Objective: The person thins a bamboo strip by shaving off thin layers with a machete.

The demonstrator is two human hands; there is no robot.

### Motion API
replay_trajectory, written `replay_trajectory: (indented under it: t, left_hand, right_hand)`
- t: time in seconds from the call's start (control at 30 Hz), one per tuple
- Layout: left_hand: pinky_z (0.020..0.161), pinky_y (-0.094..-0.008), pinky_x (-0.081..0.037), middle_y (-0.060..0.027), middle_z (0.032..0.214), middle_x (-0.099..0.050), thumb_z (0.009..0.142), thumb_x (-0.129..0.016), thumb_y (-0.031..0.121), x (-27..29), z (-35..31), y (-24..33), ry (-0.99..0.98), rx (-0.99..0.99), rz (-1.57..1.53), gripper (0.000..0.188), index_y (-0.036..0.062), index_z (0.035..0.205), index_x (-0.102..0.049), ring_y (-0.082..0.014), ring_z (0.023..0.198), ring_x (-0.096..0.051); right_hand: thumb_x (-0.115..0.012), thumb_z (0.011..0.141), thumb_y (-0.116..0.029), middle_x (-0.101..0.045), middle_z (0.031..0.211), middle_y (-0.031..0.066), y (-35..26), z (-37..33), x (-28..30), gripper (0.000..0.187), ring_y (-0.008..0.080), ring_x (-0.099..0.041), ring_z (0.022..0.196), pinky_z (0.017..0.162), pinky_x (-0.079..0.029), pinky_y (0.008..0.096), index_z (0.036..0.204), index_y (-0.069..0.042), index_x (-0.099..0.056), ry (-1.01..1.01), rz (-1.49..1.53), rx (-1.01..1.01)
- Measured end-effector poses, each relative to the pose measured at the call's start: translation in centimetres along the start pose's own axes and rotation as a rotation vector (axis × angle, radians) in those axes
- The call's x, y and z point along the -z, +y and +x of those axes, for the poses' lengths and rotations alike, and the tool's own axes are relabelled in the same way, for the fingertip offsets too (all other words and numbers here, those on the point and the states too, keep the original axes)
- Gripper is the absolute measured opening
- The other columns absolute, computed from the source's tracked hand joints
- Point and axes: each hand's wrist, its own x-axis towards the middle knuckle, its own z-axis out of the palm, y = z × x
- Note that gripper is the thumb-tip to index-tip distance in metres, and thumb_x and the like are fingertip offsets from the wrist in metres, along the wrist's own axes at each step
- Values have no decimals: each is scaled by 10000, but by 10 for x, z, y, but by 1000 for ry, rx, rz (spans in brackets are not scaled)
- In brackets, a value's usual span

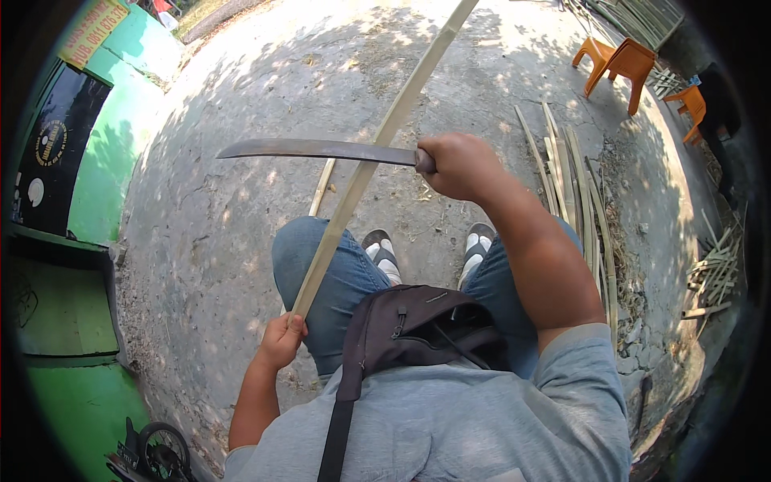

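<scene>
My right hand (459,166) is closed round the handle of a machete (313,149). Its long, slightly curved blade points left and crosses a pale bamboo strip (341,213); whether the edge bites into the strip I cannot tell. Low on the left, my left hand (283,339) grips the near end of this strip beside my left knee. From there the strip slants up and away past the top edge of the view. A thinner piece of bamboo (323,186) shows partly behind it, near my knee.
Several long bamboo strips (569,173) lie on the concrete ground (233,265) by my right leg. Orange plastic chairs (630,66) stand at the far right, near a heap of short pieces (717,273). A green wall (104,181) and a motorcycle (161,451) are at left.
</scene>
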Motion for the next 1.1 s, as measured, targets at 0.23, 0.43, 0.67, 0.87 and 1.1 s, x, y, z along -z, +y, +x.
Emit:
replay_trajectory:
  t: [0.23, 0.43, 0.67, 0.87, 1.1]
  left_hand:
    - [521, -260, -361, 30, 643, -518, 1101, -537, 518, 0, -4, -6, 23, -32, 10, 526, 65, 844, -611, -63, 566, -457]
    - [512, -258, -342, 36, 640, -512, 1107, -535, 496, -2, -2, -1, 11, -17, -44, 511, 63, 846, -606, -58, 563, -445]
    - [506, -255, -329, 37, 639, -511, 1113, -533, 477, 0, -2, -9, -8, -55, -78, 500, 58, 847, -600, -56, 558, -441]
    - [509, -256, -338, 36, 637, -511, 1112, -532, 484, -4, -1, 5, 29, -7, -27, 505, 60, 849, -604, -58, 558, -445]
    - [513, -263, -347, 31, 638, -516, 1105, -540, 498, 0, -1, -3, -5, 13, -78, 510, 61, 851, -607, -64, 557, -451]
  right_hand:
    - [-695, 835, -174, -700, 809, 158, 4, 4, 7, 69, 413, -687, 817, 724, -534, 541, 868, -118, -674, 49, 12, 57]
    - [-707, 829, -169, -716, 816, 116, 7, 4, 2, 34, 372, -705, 820, 725, -548, 509, 857, -154, -696, 99, -14, 81]
    - [-713, 834, -187, -733, 809, 77, -8, -1, -3, 25, 335, -725, 801, 711, -561, 482, 857, -188, -723, 90, -54, 227]
    - [-697, 852, -192, -737, 823, 94, 16, 10, -2, 36, 348, -723, 808, 733, -562, 490, 870, -188, -728, 140, -34, 12]
    - [-723, 812, -208, -691, 748, 108, -22, -2, -17, 92, 370, -704, 757, 682, -535, 514, 839, -147, -660, 18, -71, 315]
